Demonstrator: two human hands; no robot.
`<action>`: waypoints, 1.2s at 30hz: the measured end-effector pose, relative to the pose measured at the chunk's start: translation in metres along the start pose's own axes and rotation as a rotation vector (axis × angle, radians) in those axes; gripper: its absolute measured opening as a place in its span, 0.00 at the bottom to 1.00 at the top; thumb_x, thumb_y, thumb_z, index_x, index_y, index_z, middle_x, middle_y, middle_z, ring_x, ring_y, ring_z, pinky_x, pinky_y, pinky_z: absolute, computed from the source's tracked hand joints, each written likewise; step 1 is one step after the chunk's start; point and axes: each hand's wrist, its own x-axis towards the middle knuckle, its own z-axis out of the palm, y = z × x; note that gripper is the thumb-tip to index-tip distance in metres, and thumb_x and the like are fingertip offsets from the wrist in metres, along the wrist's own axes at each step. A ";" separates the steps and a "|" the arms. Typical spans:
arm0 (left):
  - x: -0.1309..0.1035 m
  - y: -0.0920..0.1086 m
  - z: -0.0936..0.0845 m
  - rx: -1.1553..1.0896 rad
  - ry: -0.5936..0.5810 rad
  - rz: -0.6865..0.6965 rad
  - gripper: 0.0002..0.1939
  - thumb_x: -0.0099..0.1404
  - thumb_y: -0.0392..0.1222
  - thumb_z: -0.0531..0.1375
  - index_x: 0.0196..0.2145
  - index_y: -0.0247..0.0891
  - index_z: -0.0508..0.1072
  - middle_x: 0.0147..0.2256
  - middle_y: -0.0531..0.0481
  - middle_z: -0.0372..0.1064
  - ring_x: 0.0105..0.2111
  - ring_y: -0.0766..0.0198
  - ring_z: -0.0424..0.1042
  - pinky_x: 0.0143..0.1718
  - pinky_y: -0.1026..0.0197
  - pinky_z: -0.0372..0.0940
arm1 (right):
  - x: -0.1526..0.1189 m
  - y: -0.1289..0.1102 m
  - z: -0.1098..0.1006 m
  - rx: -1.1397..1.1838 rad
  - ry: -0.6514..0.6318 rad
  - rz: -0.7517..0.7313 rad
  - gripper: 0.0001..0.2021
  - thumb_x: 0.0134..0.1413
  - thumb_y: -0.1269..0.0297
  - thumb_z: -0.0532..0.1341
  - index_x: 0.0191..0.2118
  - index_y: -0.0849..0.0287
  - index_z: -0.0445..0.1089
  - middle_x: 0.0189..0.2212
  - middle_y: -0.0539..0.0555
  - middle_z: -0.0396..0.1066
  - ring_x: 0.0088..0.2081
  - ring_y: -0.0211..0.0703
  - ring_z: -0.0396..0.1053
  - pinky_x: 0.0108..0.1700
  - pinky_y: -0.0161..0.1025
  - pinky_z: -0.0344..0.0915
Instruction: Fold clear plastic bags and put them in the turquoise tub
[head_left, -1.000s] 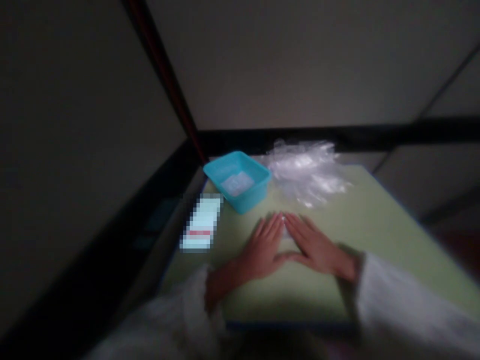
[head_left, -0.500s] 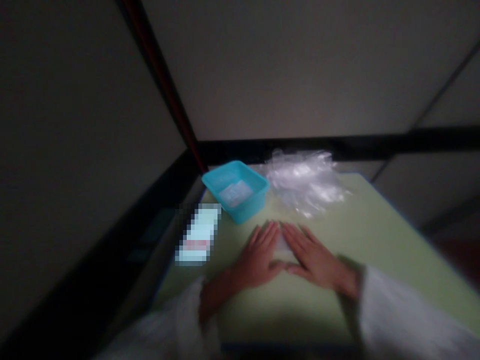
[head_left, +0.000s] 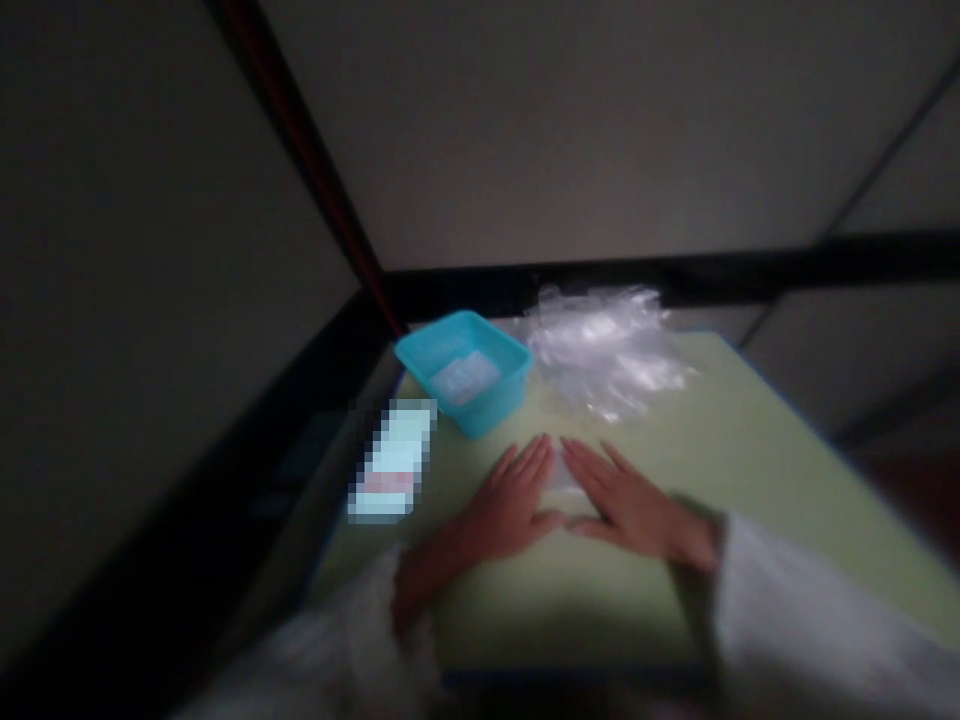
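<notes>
A small pale, translucent sheet or bag (head_left: 565,474) lies on the yellow-green table (head_left: 570,620), partly covered by both hands. My left hand (head_left: 516,500) rests flat on its left side, fingers stretched forward and thumb pointing inward. On its right side lies my right hand (head_left: 622,500), also flat with fingers extended. The two thumb tips nearly meet below the sheet. Beyond my left hand stands a turquoise basket (head_left: 487,412) with clear or whitish packets (head_left: 466,377) inside.
A heap of crumpled clear plastic bags (head_left: 611,350) lies at the table's back edge, right of the basket. A blurred-out bright rectangular object (head_left: 396,462) is at the left edge. Walls rise behind and to the left.
The view has shifted slightly, so most things sit a little higher in it. A bit more of the pale sheet shows between my hands, which stay flat.
</notes>
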 end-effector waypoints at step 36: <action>0.007 -0.016 0.006 -0.272 0.361 0.017 0.28 0.53 0.40 0.65 0.52 0.36 0.68 0.51 0.43 0.69 0.51 0.55 0.67 0.54 0.53 0.61 | 0.000 0.018 -0.022 -0.002 0.228 -0.171 0.09 0.61 0.69 0.53 0.41 0.61 0.70 0.39 0.59 0.75 0.45 0.47 0.72 0.52 0.49 0.67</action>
